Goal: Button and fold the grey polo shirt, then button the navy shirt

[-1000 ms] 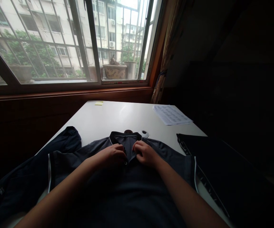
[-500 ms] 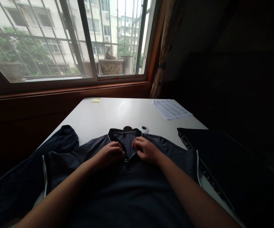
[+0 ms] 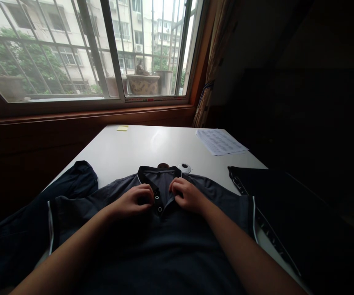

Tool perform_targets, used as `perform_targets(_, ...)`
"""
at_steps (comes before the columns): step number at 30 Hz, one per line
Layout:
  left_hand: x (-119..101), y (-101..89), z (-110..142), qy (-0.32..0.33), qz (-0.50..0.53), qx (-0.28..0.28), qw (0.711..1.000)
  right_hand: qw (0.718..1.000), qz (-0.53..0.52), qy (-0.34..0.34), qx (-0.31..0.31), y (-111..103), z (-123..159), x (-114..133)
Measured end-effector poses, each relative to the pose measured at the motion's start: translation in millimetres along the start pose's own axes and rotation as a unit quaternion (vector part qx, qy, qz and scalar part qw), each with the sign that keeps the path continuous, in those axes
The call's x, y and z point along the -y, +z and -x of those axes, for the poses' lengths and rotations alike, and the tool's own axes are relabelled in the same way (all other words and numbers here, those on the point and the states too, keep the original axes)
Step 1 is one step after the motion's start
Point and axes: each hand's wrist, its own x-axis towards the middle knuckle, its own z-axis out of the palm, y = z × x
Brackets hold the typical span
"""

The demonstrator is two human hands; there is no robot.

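A dark grey polo shirt (image 3: 164,241) lies spread face up on the white table, its black collar toward the window and white trim on the sleeve ends. The neck placket stands open, with snap-like round buttons (image 3: 157,197) showing on its left flap. My left hand (image 3: 138,196) rests beside that flap, fingers curled with a gap between thumb and fingers; whether it grips cloth is unclear. My right hand (image 3: 184,193) is closed at the right edge of the opening, below the collar, pinching the shirt's edge.
Behind the collar lie a small brown disc (image 3: 163,165) and a white ring-shaped roll (image 3: 184,168). Printed sheets (image 3: 221,142) and a yellow note (image 3: 122,128) are at the table's (image 3: 140,141) far side. Dark garments flank the shirt, left (image 3: 69,184) and right (image 3: 275,205).
My left hand has shifted slightly left, away from the placket, so the upper button shows more fully. My right hand stays at the right edge. The view has turned slightly.
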Motion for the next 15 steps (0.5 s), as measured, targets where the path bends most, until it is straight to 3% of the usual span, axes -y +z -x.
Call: perform_targets(15, -2.7, 0.8, 1.2, 0.015, -0.015, -0.007, 1.0, 1.0, -0.01, 0.0, -0.003, -1.7, 0.5, 2.2)
